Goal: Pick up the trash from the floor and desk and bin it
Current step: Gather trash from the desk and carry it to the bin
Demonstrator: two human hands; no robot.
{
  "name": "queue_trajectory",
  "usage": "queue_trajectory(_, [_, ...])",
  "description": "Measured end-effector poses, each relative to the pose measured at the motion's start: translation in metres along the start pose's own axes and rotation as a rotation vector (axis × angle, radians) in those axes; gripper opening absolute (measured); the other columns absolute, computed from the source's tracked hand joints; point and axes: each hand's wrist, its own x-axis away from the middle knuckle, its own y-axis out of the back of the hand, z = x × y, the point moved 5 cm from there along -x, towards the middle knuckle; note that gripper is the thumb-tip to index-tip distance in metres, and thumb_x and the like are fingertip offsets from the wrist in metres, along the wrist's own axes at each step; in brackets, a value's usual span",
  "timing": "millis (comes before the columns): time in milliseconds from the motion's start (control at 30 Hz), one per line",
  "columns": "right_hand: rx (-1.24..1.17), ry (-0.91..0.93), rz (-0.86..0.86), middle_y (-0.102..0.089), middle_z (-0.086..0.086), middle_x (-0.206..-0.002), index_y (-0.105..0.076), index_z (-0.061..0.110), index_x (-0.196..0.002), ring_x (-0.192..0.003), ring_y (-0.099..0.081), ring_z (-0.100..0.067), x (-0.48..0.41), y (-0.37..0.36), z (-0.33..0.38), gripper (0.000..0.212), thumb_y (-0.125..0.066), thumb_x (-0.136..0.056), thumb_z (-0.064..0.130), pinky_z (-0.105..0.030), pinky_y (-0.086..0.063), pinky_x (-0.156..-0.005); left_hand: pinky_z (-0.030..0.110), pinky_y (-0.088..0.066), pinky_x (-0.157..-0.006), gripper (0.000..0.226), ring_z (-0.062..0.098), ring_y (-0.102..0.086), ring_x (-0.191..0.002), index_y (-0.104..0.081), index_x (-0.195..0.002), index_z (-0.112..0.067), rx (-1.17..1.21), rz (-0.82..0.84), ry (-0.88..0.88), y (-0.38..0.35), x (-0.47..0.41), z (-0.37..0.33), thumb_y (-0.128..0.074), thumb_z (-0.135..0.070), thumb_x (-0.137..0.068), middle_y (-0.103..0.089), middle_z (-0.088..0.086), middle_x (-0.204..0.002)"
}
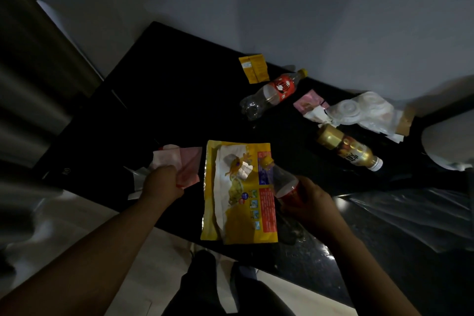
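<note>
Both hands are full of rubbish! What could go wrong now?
The left hand grips a loose bunch of pink and white wrappers; a piece could slip out and fall. The right hand holds a bottle right beside the big yellow packet near the edge of the desk, so it might knock that packet to the floor. The gold bottle lies on its side and could roll.

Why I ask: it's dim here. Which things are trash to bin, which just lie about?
Trash: pink wrappers in left hand; near bottle in right hand; yellow packet; far bottle; yellow sachet; gold-capped bottle; white plastic.
Lying about: black desk; curtain.
</note>
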Motion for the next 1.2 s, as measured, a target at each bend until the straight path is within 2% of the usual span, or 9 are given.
queue_trajectory(300, [-0.012, -0.012, -0.025, -0.057, 0.003, -0.122, -0.043, 0.031, -0.131, -0.096, -0.055, -0.009, 0.008, 0.005, -0.01, 0.063, -0.076, -0.077, 0.029, -0.014, -0.04, -0.062, 0.033, -0.052, -0.075, 0.036, 0.027, -0.063, -0.09, -0.067, -0.108, -0.005, 0.493, -0.035, 0.159, 0.005, 0.01, -0.012, -0.075, -0.017, -0.075, -0.069, 0.014, -0.104])
queue_trajectory(533, [-0.064, -0.011, -0.037, -0.057, 0.005, -0.118, -0.046, 0.031, -0.127, -0.1, -0.055, -0.012, 0.014, 0.009, -0.016, 0.062, -0.078, -0.073, 0.029, -0.033, -0.051, -0.081, 0.036, -0.055, -0.082, 0.046, 0.027, -0.065, -0.099, -0.063, -0.115, -0.011, 0.716, 0.21, 0.197, -0.019, 0.021, -0.058, -0.077, -0.03, -0.076, -0.068, 0.01, -0.108])
queue_trajectory(633, [-0.08, -0.012, -0.038, -0.056, 0.003, -0.121, -0.045, 0.03, -0.129, -0.1, -0.054, -0.011, 0.016, 0.01, -0.019, 0.065, -0.078, -0.073, 0.027, -0.03, -0.05, -0.08, 0.027, -0.048, -0.055, 0.028, 0.013, -0.06, -0.055, -0.065, -0.071, -0.022, 0.878, 0.328, 0.185, -0.025, 0.028, -0.072, -0.079, -0.046, -0.07, -0.061, -0.001, -0.061])
queue_trajectory(700, [-0.081, -0.013, -0.051, -0.056, 0.003, -0.122, -0.045, 0.029, -0.13, -0.101, -0.053, -0.011, 0.017, 0.013, -0.022, 0.066, -0.078, -0.073, 0.026, -0.03, -0.05, -0.08, 0.026, -0.035, -0.048, 0.047, 0.014, -0.049, -0.045, -0.059, -0.058, -0.018, 0.844, 0.304, 0.186, -0.022, 0.026, -0.07, -0.071, -0.062, -0.069, -0.049, -0.001, -0.048])
queue_trajectory(767, [-0.081, -0.02, -0.058, -0.056, 0.002, -0.122, -0.045, 0.027, -0.131, -0.102, -0.054, -0.012, 0.018, 0.015, -0.024, 0.066, -0.079, -0.073, 0.025, -0.031, -0.051, -0.082, 0.032, -0.043, -0.051, 0.055, 0.021, -0.059, -0.059, -0.068, -0.07, -0.01, 0.682, 0.158, 0.147, -0.011, 0.023, -0.066, -0.065, -0.065, -0.073, -0.06, 0.005, -0.059])
queue_trajectory(833, [-0.08, -0.023, -0.066, -0.057, 0.001, -0.123, -0.046, 0.027, -0.131, -0.104, -0.055, -0.014, 0.019, 0.017, -0.027, 0.066, -0.079, -0.073, 0.024, -0.033, -0.051, -0.085, 0.037, -0.05, -0.069, 0.064, 0.028, -0.064, -0.087, -0.068, -0.098, -0.007, 0.407, -0.021, 0.09, 0.0, 0.019, -0.062, -0.067, -0.065, -0.07, -0.066, 0.015, -0.096])
queue_trajectory(933, [-0.069, -0.031, -0.059, -0.055, 0.002, -0.125, -0.044, 0.028, -0.131, -0.107, -0.055, -0.014, 0.021, 0.018, -0.031, 0.067, -0.078, -0.074, 0.025, -0.033, -0.051, -0.087, 0.042, -0.038, -0.103, 0.116, 0.035, -0.025, -0.138, -0.025, -0.147, -0.025, 0.146, -0.03, 0.113, 0.001, 0.017, -0.061, -0.072, -0.074, -0.053, -0.02, 0.011, -0.153])
queue_trajectory(1033, [-0.04, -0.039, -0.062, -0.054, 0.002, -0.126, -0.042, 0.029, -0.133, -0.109, -0.054, -0.015, 0.022, 0.018, -0.037, 0.068, -0.077, -0.074, 0.028, -0.033, -0.051, -0.088, 0.06, -0.016, -0.114, 0.144, 0.041, 0.023, -0.141, 0.024, -0.144, -0.037, 0.036, 0.165, 0.068, -0.019, 0.012, -0.073, -0.068, -0.083, -0.044, 0.033, 0.001, -0.153])
queue_trajectory(1200, [-0.036, -0.058, -0.067, -0.053, 0.003, -0.128, -0.04, 0.032, -0.134, -0.108, -0.053, -0.013, 0.023, 0.016, -0.045, 0.071, -0.077, -0.074, 0.029, -0.028, -0.05, -0.085, 0.059, -0.013, -0.116, 0.139, 0.044, 0.024, -0.14, 0.017, -0.149, -0.029, -0.095, 0.336, 0.021, -0.052, 0.005, -0.097, -0.056, -0.09, -0.048, 0.039, 0.011, -0.15])
